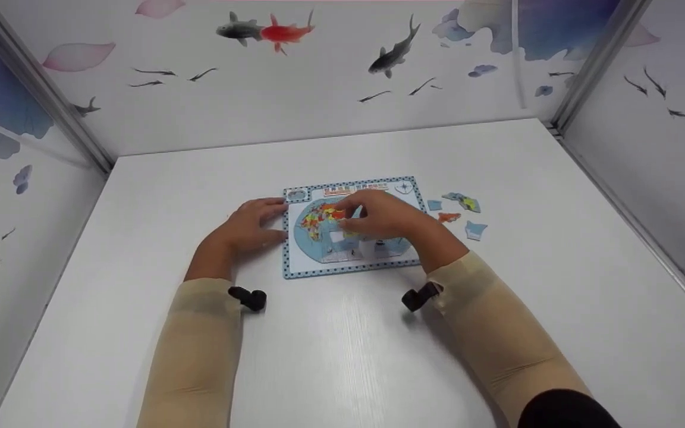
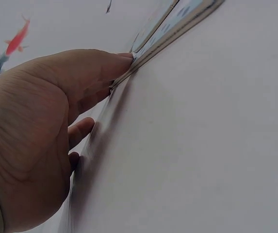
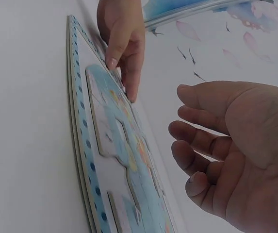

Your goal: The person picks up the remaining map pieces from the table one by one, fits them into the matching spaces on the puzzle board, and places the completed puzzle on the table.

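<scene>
A world-map jigsaw board with a blue dotted border lies flat on the white table. Colored pieces fill much of its map, and white gaps show near the lower middle. My left hand rests on the table at the board's left side; in the left wrist view its thumb touches the board edge. Over the map hovers my right hand, its fingers loosely bent. From the right wrist view, the right hand stands apart from the board's surface, and no piece is visible between its fingers.
To the board's right lie loose jigsaw pieces: a green and yellow one, an orange one, a small blue one and a larger blue one. Walls painted with fish enclose the table's back and sides.
</scene>
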Available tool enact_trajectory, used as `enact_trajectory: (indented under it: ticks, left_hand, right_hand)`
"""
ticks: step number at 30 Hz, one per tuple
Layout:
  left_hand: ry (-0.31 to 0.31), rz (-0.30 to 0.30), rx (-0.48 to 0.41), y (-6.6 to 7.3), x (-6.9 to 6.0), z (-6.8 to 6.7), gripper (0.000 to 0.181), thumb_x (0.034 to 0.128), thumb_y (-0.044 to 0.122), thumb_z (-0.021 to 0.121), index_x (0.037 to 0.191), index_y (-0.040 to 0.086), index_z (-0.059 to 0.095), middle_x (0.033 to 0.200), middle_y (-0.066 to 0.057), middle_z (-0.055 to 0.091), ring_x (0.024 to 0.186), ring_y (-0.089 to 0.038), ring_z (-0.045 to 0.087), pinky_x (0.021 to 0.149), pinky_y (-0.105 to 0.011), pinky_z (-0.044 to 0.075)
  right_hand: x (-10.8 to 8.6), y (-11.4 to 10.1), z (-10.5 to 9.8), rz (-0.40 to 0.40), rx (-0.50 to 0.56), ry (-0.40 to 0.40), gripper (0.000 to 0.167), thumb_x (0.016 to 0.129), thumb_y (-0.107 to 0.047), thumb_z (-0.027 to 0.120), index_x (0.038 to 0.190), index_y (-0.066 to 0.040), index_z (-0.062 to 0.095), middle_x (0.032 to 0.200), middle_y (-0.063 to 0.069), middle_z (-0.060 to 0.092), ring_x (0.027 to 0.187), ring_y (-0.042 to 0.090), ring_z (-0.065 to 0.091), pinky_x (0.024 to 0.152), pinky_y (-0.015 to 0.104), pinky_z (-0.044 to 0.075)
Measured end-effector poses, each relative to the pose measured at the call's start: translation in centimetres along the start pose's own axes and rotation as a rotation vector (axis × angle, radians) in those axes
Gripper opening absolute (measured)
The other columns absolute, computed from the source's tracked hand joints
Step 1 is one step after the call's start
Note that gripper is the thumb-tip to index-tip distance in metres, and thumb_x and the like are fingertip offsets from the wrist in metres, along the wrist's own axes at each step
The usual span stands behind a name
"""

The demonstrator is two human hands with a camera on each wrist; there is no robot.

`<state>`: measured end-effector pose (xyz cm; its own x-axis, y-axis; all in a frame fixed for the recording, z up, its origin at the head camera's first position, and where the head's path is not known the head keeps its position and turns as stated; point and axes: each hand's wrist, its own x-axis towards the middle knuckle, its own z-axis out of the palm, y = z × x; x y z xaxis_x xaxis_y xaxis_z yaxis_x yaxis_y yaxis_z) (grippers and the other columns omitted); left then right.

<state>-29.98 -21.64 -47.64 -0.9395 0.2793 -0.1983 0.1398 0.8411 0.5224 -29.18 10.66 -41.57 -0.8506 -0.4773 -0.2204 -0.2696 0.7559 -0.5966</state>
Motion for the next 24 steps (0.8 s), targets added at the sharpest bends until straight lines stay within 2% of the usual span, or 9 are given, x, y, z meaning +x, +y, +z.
enact_trajectory:
  ticks: [3, 7, 15, 19, 24]
  left_hand:
    - [-0.004, -0.015, -0.005, 0.0, 0.0, 0.2, 0.075, 0.0963, 0.050, 0.071, 0.164, 0.040, 0.041, 0.177, 0.016, 0.026, 0.170, -0.027, 0.010, 0.135, -0.064, 0.017]
    - [-0.008, 0.004, 0.005, 0.0, 0.2, 0.1, 0.075, 0.0970, 0.049, 0.070, 0.165, 0.037, 0.040, 0.178, 0.012, 0.027, 0.170, -0.028, 0.011, 0.135, -0.063, 0.017]
    - [0.005, -0.019, -0.011, 0.1, 0.3, 0.2, 0.074, 0.0961, 0.047, 0.072, 0.164, 0.040, 0.043, 0.177, 0.015, 0.028, 0.170, -0.027, 0.013, 0.135, -0.063, 0.020]
    - [0.004, -0.031, -0.029, 0.2, 0.1, 0.3, 0.074, 0.0961, 0.047, 0.073, 0.163, 0.041, 0.043, 0.176, 0.016, 0.028, 0.170, -0.027, 0.012, 0.135, -0.063, 0.019]
    - [0.000, -0.041, -0.034, 0.2, 0.0, 0.2, 0.075, 0.0958, 0.049, 0.073, 0.164, 0.042, 0.042, 0.177, 0.016, 0.027, 0.170, -0.026, 0.011, 0.135, -0.064, 0.019]
  right_hand:
    - [-1.1, 1.5, -1.3, 0.038, -0.006, 0.017, 0.049, 0.102, -0.039, 0.071, 0.150, -0.029, 0.064, 0.131, -0.006, 0.068, 0.114, 0.023, 0.064, 0.093, 0.040, 0.061]
    - [-3.0, 3.5, -3.3, 0.062, -0.022, 0.062, 0.049, 0.103, -0.037, 0.071, 0.151, -0.027, 0.063, 0.129, -0.005, 0.068, 0.109, 0.023, 0.063, 0.084, 0.038, 0.060]
    - [-6.0, 7.3, -6.6, 0.170, -0.032, 0.100, 0.052, 0.103, -0.036, 0.071, 0.153, -0.027, 0.060, 0.133, 0.000, 0.066, 0.111, 0.026, 0.065, 0.090, 0.038, 0.061]
    - [-7.3, 9.0, -7.5, 0.211, -0.029, 0.103, 0.055, 0.102, -0.035, 0.072, 0.155, -0.024, 0.058, 0.135, 0.003, 0.066, 0.110, 0.027, 0.067, 0.090, 0.038, 0.062]
    - [-8.3, 11.0, -8.2, 0.232, -0.049, 0.112, 0.062, 0.098, -0.039, 0.077, 0.154, -0.021, 0.058, 0.135, 0.004, 0.067, 0.113, 0.028, 0.061, 0.087, 0.037, 0.058]
